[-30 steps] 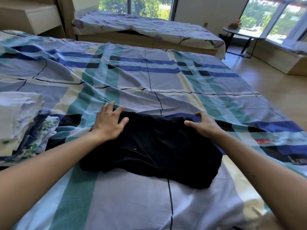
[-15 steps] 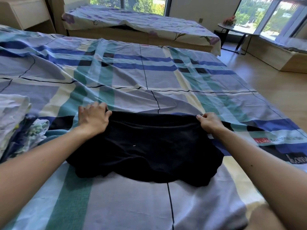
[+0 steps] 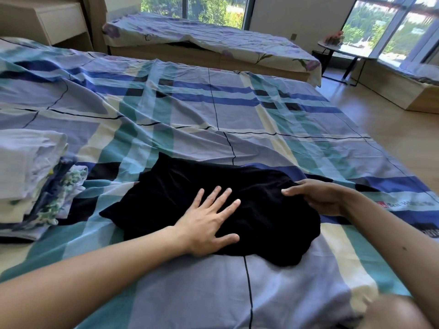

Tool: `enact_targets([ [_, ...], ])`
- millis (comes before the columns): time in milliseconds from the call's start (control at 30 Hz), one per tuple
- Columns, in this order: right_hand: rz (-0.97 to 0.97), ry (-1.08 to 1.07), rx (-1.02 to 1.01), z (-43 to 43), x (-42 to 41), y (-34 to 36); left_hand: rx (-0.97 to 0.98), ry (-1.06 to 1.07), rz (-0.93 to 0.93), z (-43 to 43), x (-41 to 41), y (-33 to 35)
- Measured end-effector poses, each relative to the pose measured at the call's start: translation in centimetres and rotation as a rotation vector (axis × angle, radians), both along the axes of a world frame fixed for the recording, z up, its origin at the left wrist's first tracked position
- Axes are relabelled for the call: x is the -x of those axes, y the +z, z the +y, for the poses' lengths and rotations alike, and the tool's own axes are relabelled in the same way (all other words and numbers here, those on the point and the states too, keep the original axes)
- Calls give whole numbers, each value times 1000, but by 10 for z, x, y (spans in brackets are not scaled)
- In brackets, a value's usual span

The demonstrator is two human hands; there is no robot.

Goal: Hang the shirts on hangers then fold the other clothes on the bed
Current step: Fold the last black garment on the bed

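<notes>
With the black garment (image 3: 261, 210) as the middle of the dial, the pile of folded clothes (image 3: 31, 181) sits out at 9 o'clock. It has white pieces on top and a floral one poking out from underneath, and it lies near the garment's left corner without touching it. The garment lies on the plaid sheet of the bed (image 3: 213, 115), bunched and uneven, its near hem sagging toward 5 o'clock. My left hand (image 3: 211, 219) lies flat on its middle, fingers straight and spread, pressing the cloth down. At 3 o'clock my right hand (image 3: 325, 198) is at the garment's right edge, one finger stretched out along the cloth. The others are tucked out of sight, so I cannot tell whether they pinch the edge or merely rest there.

I judge I'm smoothing this piece before a fold. The fabric looks thin and limp, so if my right hand pulls while my left presses off-centre, the cloth could drag and wrinkle, taking the loose sheet with it. A fold made over those lumps would come out crooked. A wide sweep toward 9 o'clock could also knock the pile askew.
</notes>
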State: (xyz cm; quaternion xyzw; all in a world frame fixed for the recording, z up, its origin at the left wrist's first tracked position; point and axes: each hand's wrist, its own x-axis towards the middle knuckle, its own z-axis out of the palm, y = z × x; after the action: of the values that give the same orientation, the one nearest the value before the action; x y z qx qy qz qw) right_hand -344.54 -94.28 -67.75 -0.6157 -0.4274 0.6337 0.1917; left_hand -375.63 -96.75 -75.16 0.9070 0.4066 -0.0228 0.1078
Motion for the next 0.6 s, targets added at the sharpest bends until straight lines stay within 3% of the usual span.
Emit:
enact_targets([
  [133, -20, -4, -21, -2, 16, -4, 135, 25, -9, -4, 1, 13],
  [200, -59, -30, -42, 1, 27, -1, 272, 77, -105, -4, 4, 26],
  [367, -120, -76, -177, 7, 74, 32, 709, 376, -815, 2, 8, 76],
  [467, 76, -2, -216, 1, 120, 53, 1060, 526, -1124, 13, 19, 91],
  [600, 412, 186, -156, -6, 157, 63, 1164, 636, -1316, 30, 41, 95],
])
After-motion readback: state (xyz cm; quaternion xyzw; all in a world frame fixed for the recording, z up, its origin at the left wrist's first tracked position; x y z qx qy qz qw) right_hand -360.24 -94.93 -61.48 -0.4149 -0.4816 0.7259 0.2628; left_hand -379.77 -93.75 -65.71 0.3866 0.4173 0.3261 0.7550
